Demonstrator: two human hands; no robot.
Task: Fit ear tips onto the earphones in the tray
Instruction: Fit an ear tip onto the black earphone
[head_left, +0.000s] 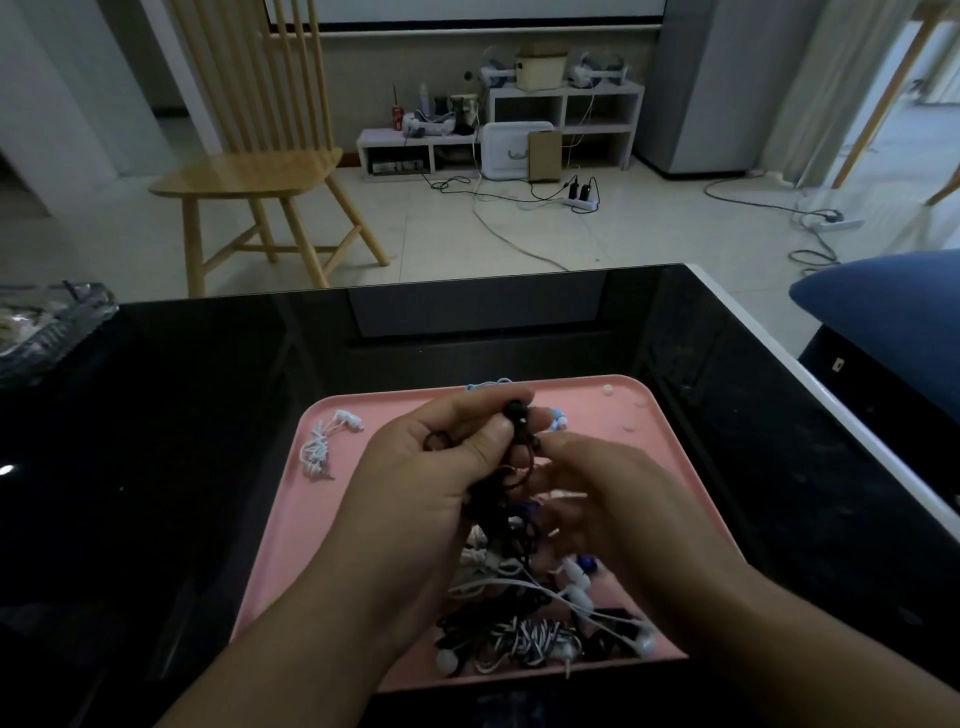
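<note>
Above the pink tray (670, 467), my left hand (436, 467) pinches a black earphone (515, 410) between thumb and fingers, its black cord looping down through the palm. My right hand (613, 499) is just right of it, fingers curled, fingertips at the cord below the earbud; it is blurred. A tangled heap of black, white and striped earphones (524, 623) lies in the tray's near part. A bundled white earphone (324, 441) lies at the tray's left. A blue earphone (558, 418) shows behind my fingers. Small white ear tips (629, 426) lie at the far right.
The tray sits on a glossy black table (208, 415) whose right edge (779, 358) is close by. A clear plastic bag (47, 322) lies at the far left. A wooden chair (260, 171), floor cables and a blue cushion (893, 312) are beyond.
</note>
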